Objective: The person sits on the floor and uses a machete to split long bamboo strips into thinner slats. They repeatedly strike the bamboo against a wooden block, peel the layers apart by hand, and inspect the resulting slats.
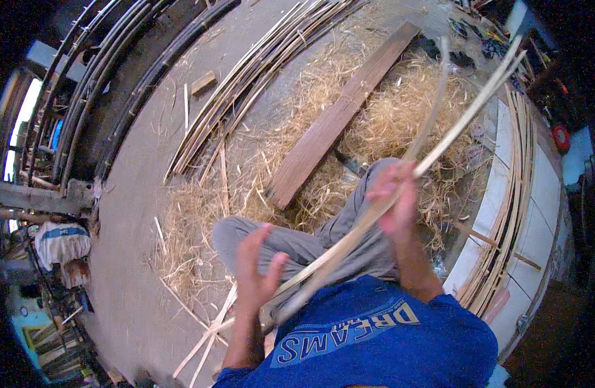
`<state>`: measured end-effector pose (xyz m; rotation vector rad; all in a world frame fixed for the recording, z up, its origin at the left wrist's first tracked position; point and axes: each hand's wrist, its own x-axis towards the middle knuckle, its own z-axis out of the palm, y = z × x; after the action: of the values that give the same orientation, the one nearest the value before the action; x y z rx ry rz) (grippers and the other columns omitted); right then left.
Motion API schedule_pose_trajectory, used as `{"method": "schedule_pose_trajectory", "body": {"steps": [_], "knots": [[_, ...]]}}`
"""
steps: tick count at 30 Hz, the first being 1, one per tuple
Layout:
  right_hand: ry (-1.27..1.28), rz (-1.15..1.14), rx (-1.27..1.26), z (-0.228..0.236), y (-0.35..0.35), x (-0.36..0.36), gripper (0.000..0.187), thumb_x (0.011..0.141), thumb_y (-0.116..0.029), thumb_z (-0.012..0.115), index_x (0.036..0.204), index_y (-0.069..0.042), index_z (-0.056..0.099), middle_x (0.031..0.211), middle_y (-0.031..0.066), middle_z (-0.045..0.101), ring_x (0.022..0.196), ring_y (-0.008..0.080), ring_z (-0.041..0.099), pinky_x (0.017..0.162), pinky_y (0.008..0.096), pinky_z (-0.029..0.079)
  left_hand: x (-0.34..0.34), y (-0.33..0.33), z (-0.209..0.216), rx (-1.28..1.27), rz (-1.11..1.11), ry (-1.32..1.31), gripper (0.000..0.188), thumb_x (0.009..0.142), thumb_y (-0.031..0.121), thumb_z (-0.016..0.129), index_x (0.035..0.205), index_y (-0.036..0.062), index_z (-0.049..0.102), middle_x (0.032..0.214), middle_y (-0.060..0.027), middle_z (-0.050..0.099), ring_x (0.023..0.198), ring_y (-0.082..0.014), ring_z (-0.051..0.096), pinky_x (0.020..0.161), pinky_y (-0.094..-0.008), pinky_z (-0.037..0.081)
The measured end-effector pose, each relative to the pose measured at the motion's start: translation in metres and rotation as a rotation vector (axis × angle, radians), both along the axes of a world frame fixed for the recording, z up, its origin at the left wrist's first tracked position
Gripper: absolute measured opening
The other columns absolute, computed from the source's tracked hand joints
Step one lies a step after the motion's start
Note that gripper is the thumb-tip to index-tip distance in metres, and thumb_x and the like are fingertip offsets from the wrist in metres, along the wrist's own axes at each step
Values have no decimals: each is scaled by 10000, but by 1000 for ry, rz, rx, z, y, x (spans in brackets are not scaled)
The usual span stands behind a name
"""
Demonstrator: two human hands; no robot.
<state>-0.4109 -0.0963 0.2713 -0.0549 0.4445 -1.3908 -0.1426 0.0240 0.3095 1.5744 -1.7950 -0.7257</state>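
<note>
The right hand (pixel 394 200) is clamped around a long pale bamboo strip (pixel 465 116) that runs from the person's lap up past the wooden plank (pixel 336 116). The left hand (pixel 257 268) is spread open, fingers apart, touching the strip's lower end just beside the knee. Straw shavings (pixel 310 84) lie around the plank; bundled strips (pixel 258 71) lie beyond it.

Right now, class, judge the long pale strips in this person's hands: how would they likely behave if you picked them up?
The strips probably flex rather than stay stiff: they curve between the right hand and the left hand. They look light, being thin and raised by one closed hand. Probably springy and apt to split, judging by the shavings on the floor.
</note>
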Motion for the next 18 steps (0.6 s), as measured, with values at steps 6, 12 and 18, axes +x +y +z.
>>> {"method": "schedule_pose_trajectory", "body": {"steps": [6, 12, 18], "knots": [[-139, -32, -375, 21, -33, -67, 351, 987, -416, 456, 792, -125, 446, 606, -52, 327, 450, 37, 300, 384, 204, 329, 0, 53, -67, 557, -411, 345, 721, 898, 399, 589, 1433, 7, 306, 1425, -209, 393, 1304, -311, 390, 1099, -379, 273], [-104, -74, -221, 8, -35, -115, 328, 982, -345, 494, 761, -113, 426, 575, -53, 298, 431, 43, 274, 355, 202, 274, -57, 71, -17, 847, -440, 123, 827, 770, 449, 731, 1407, 82, 352, 1222, -215, 572, 1114, -313, 579, 952, -377, 437], [-109, -176, -279, 18, -2, -133, 349, 984, -343, 467, 708, -135, 415, 550, -53, 279, 414, 55, 248, 353, 216, 237, -49, 90, 3, 525, -128, -222, 537, 756, 241, 721, 1223, 86, 508, 1039, -193, 629, 971, -361, 607, 828, -440, 483]]}}
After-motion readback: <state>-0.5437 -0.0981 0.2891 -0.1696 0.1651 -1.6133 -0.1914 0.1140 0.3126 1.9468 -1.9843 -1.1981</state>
